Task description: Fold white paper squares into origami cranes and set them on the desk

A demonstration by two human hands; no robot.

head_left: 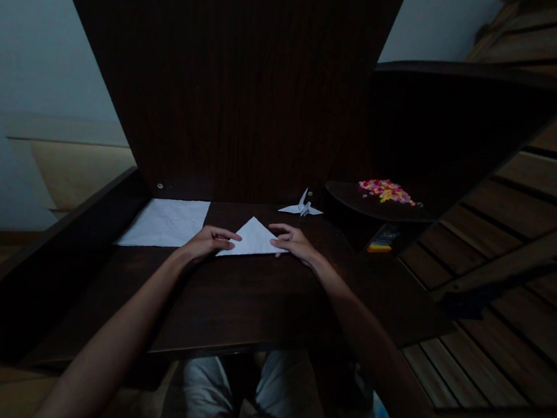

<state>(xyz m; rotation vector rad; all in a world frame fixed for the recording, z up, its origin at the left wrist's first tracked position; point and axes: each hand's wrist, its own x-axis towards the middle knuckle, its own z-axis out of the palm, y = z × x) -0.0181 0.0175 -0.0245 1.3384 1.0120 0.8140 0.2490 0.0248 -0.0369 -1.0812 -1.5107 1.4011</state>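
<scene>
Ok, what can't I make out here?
All in the head view:
- Folded paper: both side edges partly covered by the left hand and right hand.
- White paper: too dim to tell one sheet from several.
- Coloured pieces: too small to identify.
- Yellow-edged item: lost in shadow under the shelf.
- Trousers: cut off by the bottom edge.

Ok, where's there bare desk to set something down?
Bare desk shows between the left forearm and right forearm, from the folded paper to the front edge; a dimmer patch lies between the right forearm and small shelf. It's crowded behind: white paper at left, the paper crane beyond the right hand, a colourful pile on the shelf.
</scene>
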